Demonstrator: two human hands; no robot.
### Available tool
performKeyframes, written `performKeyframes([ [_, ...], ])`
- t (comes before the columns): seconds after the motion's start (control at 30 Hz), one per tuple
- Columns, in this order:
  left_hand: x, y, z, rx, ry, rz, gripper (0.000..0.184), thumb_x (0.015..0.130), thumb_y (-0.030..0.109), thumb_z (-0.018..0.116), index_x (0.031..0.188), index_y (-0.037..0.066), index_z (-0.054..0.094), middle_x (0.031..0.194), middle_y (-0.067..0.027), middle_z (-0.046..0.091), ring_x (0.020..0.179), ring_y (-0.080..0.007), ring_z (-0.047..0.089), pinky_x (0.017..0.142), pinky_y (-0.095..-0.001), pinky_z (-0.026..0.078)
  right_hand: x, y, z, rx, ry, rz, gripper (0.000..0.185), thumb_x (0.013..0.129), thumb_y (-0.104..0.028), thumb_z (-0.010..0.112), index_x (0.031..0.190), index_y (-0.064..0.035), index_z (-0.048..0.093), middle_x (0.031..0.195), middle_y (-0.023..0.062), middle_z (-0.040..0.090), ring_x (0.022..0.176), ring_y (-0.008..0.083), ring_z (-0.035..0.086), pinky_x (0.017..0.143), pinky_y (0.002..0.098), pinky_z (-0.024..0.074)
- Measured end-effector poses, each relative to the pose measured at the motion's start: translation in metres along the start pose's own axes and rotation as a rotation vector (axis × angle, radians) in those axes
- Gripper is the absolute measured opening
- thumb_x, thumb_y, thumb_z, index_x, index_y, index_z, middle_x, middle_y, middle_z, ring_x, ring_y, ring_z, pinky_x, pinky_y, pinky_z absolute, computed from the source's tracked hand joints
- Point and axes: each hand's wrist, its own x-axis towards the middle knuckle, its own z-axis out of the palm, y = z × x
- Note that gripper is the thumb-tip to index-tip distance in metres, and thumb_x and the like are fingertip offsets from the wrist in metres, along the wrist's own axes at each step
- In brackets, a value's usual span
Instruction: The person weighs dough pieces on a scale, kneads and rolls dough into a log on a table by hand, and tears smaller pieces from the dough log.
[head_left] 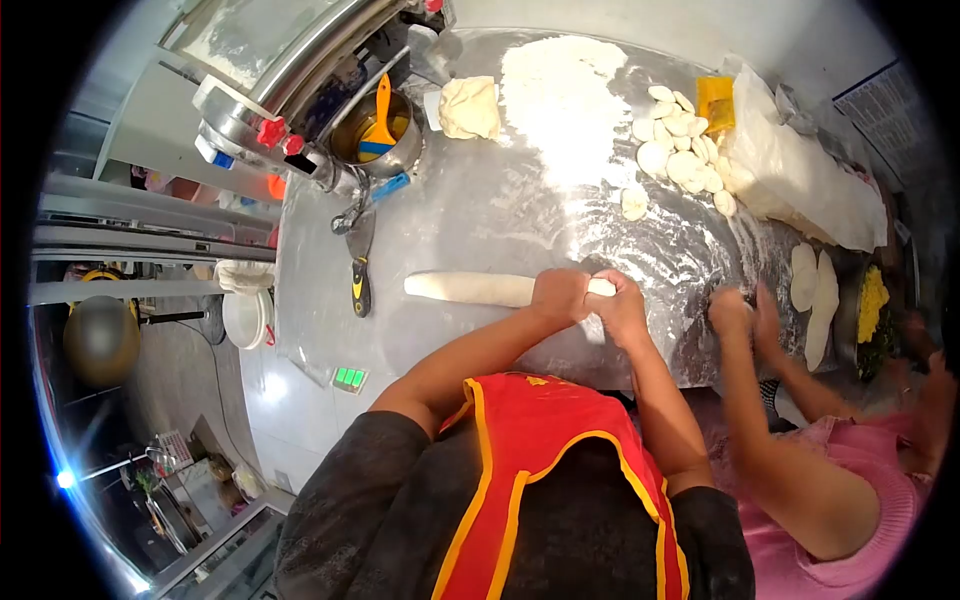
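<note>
A long pale dough rope (465, 288) lies across the metal worktop, its left end resting on the surface. My left hand (562, 298) is closed round the rope near its right end. Beside it, my right hand (622, 312) is closed on the short end that sticks out past my left hand. The two hands almost touch. Beyond them, flour (565, 100) is spread in a thick patch on the table. Some of the fingers are hidden behind the knuckles.
A co-worker's hands (740, 315) work close on the right, near flattened dough strips (822, 310). Small dough rounds (685, 150) lie in a pile at the back. A pot (405, 150) with an orange brush, a dough lump (468, 108) and a scraper (360, 285) are left.
</note>
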Motion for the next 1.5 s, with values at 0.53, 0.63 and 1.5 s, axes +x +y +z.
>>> performKeyframes([
  [0.53,0.016,-0.007,-0.012,0.041,-0.133,-0.09,0.064,0.06,0.051,0.08,0.097,0.003,0.059,0.1,-0.0165,0.06,0.096,-0.0336,0.059,0.081,-0.0429,0.047,0.085,0.037,-0.053,-0.01,0.122,-0.078,0.04,0.079,-0.016,0.071,0.114,-0.0014,0.057,0.096,0.0128,0.065,0.083,0.0231,0.062,0.072,0.0344,0.0493],
  [0.63,0.006,-0.017,-0.018,0.232,-0.081,-0.051,0.067,0.061,0.047,0.081,0.106,0.004,0.056,0.11,-0.0133,0.056,0.104,-0.0322,0.054,0.086,-0.0417,0.045,0.097,0.033,-0.044,-0.631,0.26,-0.223,0.044,0.08,-0.023,0.071,0.116,-0.0016,0.056,0.101,0.0164,0.062,0.087,0.0306,0.061,0.074,0.0423,0.049],
  [1.5,-0.008,-0.016,-0.024,0.232,-0.17,-0.154,0.028,0.069,0.034,0.068,0.084,0.011,0.07,0.075,-0.0128,0.068,0.071,-0.0317,0.067,0.064,-0.0417,0.052,0.019,-0.006,0.022,0.001,-0.166,0.033,0.026,0.065,-0.006,0.069,0.09,-0.0029,0.067,0.076,0.0042,0.065,0.065,0.0116,0.059,0.06,0.0258,0.0474],
])
